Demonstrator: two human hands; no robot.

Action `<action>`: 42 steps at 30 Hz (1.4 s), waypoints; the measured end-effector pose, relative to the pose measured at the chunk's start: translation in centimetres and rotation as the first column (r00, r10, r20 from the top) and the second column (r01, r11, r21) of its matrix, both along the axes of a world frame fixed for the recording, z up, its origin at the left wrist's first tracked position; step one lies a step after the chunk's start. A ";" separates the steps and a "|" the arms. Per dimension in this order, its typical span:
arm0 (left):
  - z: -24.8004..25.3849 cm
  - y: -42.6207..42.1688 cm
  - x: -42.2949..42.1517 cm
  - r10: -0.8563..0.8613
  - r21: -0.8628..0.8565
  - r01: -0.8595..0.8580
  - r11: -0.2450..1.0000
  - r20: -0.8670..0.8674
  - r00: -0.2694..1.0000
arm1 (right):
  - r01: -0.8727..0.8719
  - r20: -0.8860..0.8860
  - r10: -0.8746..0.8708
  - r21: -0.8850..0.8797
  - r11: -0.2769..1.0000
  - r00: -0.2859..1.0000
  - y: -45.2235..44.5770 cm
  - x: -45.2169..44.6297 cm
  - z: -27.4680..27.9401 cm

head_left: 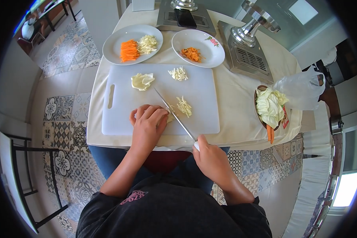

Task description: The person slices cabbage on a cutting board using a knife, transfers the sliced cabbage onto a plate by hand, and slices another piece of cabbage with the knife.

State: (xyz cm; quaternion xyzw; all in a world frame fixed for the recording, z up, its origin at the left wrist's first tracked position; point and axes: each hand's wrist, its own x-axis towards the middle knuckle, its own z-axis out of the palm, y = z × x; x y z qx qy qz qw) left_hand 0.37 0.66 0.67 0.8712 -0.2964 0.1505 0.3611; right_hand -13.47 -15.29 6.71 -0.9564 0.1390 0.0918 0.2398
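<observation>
Clock centred on the white cutting board (122, 122), 12 away from the wearer. Left hand (147, 120) at 7, fingers bunched over a pale cabbage piece (171, 118), seemingly pinning it to the board; most of the piece was hidden, the pressure impossible to tell. Right hand (208, 153) at 5, closed around the knife (181, 122) by its white handle, blade slanting toward 11 just beside the left fingertips.

Cut shreds (184, 107) lay at 4, a second small pile (178, 73) at 1, a loose leaf (142, 81) toward 11. Off the board at 3, near the table edge: a cabbage (270, 106) in a bowl.

Judgement on technique: good slicing here called for curled fingertips, thumb tucked behind, knuckles guiding the flat of the blade. Small, even backward shifts of the guiding hand favoured matching shreds; a flat-lying piece resisted slipping. Main hazard: blade so near the fingertips.
</observation>
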 end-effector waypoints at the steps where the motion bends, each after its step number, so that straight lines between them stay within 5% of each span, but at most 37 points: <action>1: 0.0 0.1 0.0 0.001 0.003 -0.001 1.000 -0.003 1.000 | -0.002 0.003 0.002 -0.011 1.000 1.000 -0.2 -0.1 0.2; 42: -0.1 -0.5 0.0 0.047 0.024 -0.047 0.999 -0.004 0.999 | -0.020 0.037 0.011 0.258 0.966 0.999 0.2 -0.6 -0.5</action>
